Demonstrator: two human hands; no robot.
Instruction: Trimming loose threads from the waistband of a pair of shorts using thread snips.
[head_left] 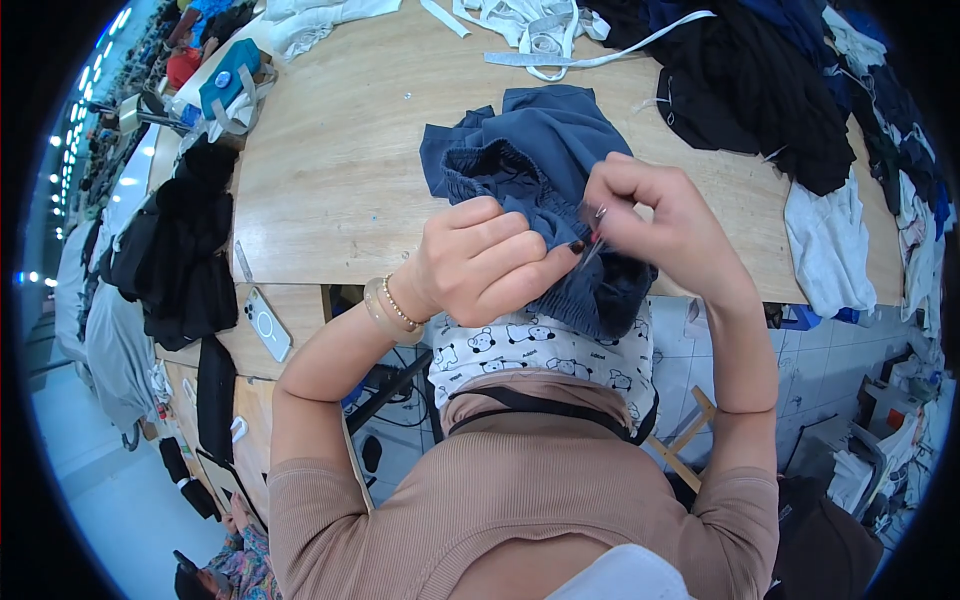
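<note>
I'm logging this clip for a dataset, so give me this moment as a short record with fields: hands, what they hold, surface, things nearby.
left hand: grips the gathered waistband of a dark blue garment
right hand: pinches small thread snips at the fabric
surface: wooden table
nearby left: phone, black clothes pile
nearby top: white fabric strips
nearby right: dark clothes heap, white garment

Bare table (330, 180) left; black clothes (760, 80) block right.

Navy blue garment (545, 150), bunched, at table edge
</note>
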